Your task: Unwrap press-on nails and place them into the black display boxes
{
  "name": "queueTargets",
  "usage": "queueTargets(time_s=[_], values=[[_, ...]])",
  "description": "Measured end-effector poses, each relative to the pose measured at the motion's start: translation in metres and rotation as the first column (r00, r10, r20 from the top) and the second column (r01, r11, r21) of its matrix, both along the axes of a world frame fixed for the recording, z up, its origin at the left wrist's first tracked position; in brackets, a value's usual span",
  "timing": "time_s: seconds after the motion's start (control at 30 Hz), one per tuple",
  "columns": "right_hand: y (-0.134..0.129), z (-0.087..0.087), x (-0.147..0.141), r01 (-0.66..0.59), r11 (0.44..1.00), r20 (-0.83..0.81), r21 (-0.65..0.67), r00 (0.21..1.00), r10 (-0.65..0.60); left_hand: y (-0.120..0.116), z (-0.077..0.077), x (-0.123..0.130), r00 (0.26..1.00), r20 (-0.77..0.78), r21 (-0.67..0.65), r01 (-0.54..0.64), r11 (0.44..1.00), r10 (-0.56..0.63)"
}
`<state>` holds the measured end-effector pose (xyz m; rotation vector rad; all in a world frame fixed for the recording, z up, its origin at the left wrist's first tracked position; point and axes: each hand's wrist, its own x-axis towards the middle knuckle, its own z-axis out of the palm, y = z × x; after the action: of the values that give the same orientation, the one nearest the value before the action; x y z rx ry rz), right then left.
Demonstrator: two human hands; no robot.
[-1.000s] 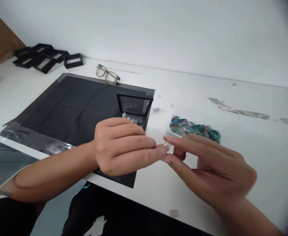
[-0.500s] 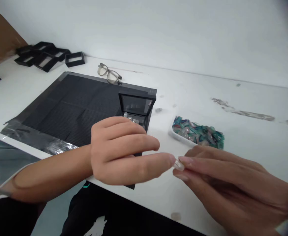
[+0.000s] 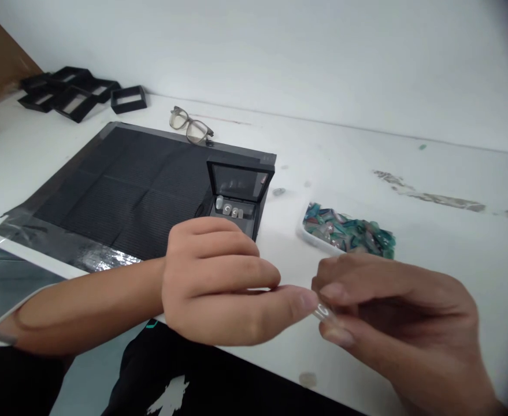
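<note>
A small clear, nail-like piece (image 3: pixel 323 311) with a pale curved mark is pinched between the thumb and finger of my right hand (image 3: pixel 405 323). The thumb tip of my left hand (image 3: pixel 227 289) touches its left end, with the fingers lightly curled. Beyond my left hand stands an open black case (image 3: pixel 241 180) with a clear-windowed lid; several small nail-like pieces (image 3: pixel 227 209) sit in a row inside. Behind my right hand is a clear tray (image 3: pixel 318 245) full of green, teal and brownish pieces (image 3: pixel 353 231).
The black case rests on a dark ribbed mat (image 3: pixel 128 179) taped to the white table (image 3: pixel 280 248). Eyeglasses (image 3: pixel 189 125) lie at the mat's back edge. Several black frames (image 3: pixel 75 103) are piled at the back left, beside another frame (image 3: pixel 128 99).
Both hands have shifted slightly down and toward me. The clear piece has turned so its mark shows, and more of the row in the case is visible.
</note>
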<state>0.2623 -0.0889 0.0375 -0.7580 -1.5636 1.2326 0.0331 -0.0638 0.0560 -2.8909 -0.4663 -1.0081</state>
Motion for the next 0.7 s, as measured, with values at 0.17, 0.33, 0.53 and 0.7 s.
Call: queueTargets(time_s=[0.17, 0.33, 0.53, 0.7], values=[[-0.0015, -0.0017, 0.0012, -0.005, 0.998, 0.026, -0.063, 1.000, 0.007, 0.0061, -0.0042, 0.0023, 1.000, 0.011, -0.082, 0.023, 0.996, -0.022], [-0.0024, -0.0008, -0.0003, -0.031, 0.994, 0.041, -0.102, 0.999, 0.036, 0.0108, -0.0098, 0.0069, 1.000, 0.010, -0.201, -0.010, 0.979, 0.012], [-0.0004, 0.0013, -0.0006, -0.046, 0.991, 0.091, -0.128, 0.994, 0.058, 0.0087, -0.0086, 0.0074, 0.999, 0.053, -0.116, 0.007, 0.993, 0.000], [0.0012, 0.0022, 0.0034, -0.114, 0.989, 0.063, -0.098, 0.991, 0.121, 0.0093, -0.0087, 0.0055, 0.995, 0.069, -0.039, 0.075, 0.996, -0.072]])
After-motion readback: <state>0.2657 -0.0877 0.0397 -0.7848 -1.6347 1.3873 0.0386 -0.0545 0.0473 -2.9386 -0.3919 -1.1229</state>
